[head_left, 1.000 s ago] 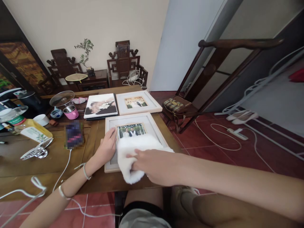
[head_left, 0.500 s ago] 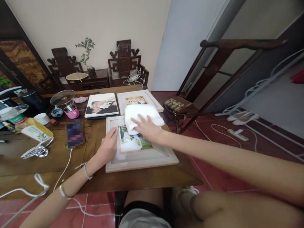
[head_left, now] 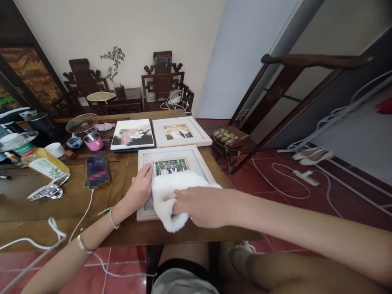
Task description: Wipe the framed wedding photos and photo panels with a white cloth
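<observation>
A light wooden picture frame (head_left: 144, 154) with a photo of two people lies flat at the table's near corner. My left hand (head_left: 141, 187) is closed on its left side. With its fingers curled into the fabric, my right hand (head_left: 206, 205) presses a fluffy white cloth (head_left: 180, 179) against the frame's lower half. The cloth hangs over the near edge of the frame and hides the lower part of the photo. Just behind lies a second picture frame (head_left: 200, 130), and left of that a photo album (head_left: 132, 134).
On the wooden table (head_left: 101, 220) to the left are a phone (head_left: 97, 171) on a white cable, a hair clip (head_left: 50, 190), an oil bottle (head_left: 45, 163) and a pink mug (head_left: 93, 141). A wooden chair (head_left: 275, 94) with a checked bag (head_left: 228, 136) stands at the right.
My right hand has drawn the cloth toward me, from the frame's upper part to its near edge. Both photos show more at the top. My left hand keeps its place.
</observation>
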Demonstrator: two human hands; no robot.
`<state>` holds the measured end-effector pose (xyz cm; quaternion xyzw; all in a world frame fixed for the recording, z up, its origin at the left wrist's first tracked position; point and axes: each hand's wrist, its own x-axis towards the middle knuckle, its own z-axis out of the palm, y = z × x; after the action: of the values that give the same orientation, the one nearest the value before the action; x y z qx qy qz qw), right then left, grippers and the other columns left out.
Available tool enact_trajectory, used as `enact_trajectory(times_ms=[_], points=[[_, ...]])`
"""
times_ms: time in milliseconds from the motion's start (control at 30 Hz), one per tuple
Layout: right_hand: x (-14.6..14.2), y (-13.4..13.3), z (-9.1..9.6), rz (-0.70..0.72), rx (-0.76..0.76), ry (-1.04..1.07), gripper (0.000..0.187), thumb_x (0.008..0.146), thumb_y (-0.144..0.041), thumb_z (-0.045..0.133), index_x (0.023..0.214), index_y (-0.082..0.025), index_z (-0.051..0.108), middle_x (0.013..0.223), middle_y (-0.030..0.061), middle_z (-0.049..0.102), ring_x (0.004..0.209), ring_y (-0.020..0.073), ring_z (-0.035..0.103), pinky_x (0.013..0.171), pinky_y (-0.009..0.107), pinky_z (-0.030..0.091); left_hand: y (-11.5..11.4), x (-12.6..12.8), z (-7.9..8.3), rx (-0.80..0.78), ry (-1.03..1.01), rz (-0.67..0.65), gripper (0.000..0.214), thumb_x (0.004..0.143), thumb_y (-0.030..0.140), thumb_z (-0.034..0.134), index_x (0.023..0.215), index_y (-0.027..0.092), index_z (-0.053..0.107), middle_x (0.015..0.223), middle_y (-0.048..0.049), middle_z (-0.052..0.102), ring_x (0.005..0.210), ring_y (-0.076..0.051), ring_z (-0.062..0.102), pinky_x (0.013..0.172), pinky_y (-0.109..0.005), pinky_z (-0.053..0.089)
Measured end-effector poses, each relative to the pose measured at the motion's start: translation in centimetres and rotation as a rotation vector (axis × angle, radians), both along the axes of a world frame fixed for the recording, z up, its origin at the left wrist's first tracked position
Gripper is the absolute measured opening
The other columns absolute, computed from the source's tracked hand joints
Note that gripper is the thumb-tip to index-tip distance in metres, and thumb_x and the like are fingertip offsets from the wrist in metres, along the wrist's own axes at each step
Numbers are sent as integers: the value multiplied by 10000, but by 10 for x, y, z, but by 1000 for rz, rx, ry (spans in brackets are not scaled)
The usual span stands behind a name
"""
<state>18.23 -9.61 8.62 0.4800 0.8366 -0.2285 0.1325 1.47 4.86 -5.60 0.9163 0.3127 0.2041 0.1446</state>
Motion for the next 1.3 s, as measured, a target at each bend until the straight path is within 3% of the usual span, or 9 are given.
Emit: enact_trajectory(times_ms=[100,200,400,600,767,933,1067,1133,1300], points=[[13,18,-16,-66,151,-95,495,792,36,451,1155,-204,688,1263,144,626,1120,306,615,854,402,520,0,0,-2,-6,-22,-7,489,952,158,316,1430,122,413,1484,-188,427,1392,-293,382,1127,-527,340],[24,40,-41,-134,355,-219,583,750,79,465,1247,-175,635,1555,134,321,1394,412,306,1008,566,416,0,0,-3,-6,-70,-11,470,963,177,317,1418,134,427,1465,-183,452,1378,-289,404,1124,-534,345],[9,70,-68,-235,427,-291,618,763,36,548,1339,-186,564,1610,127,119,1425,479,130,1045,719,271,-6,4,10,-109,-213,10,455,1001,269,305,1432,145,381,1467,-164,456,1373,-262,417,1153,-490,317],[-23,38,-47,-94,341,-203,469,803,-60,591,1257,-171,627,1593,150,200,1405,482,213,1027,687,338,-12,7,32,-231,-421,109,460,1008,340,304,1402,117,387,1452,-168,466,1357,-246,438,1157,-448,319],[-30,2,-20,66,175,-159,509,690,-61,707,1184,-179,677,1561,127,308,1362,490,306,982,630,423,-12,6,30,-197,-371,101,444,1012,350,309,1394,140,392,1444,-159,479,1360,-248,435,1154,-463,322],[-23,-10,0,-22,81,-205,408,715,-10,651,1098,-136,711,1491,155,425,1254,444,472,885,502,504,-9,6,15,-92,-224,9,373,1001,318,348,1297,160,510,1430,-151,491,1364,-263,430,1146,-487,330],[12,-5,7,-169,14,-241,355,744,40,529,988,-127,728,1079,162,692,966,284,663,766,342,498,-5,5,9,-48,-169,-19,335,977,284,399,1243,166,565,1394,-155,524,1321,-276,483,1115,-500,374],[38,5,7,-269,58,-239,366,750,24,503,996,-145,714,942,127,698,866,242,672,697,303,483,-4,5,8,-37,-149,-11,352,964,280,422,1267,162,556,1391,-160,528,1321,-283,484,1112,-499,381],[85,41,1,-581,562,-105,423,816,-116,560,1239,-95,553,1066,155,656,891,265,637,683,322,490,-4,5,10,-33,-97,11,407,944,271,438,1298,100,540,1402,-197,514,1336,-313,462,1113,-521,375]])
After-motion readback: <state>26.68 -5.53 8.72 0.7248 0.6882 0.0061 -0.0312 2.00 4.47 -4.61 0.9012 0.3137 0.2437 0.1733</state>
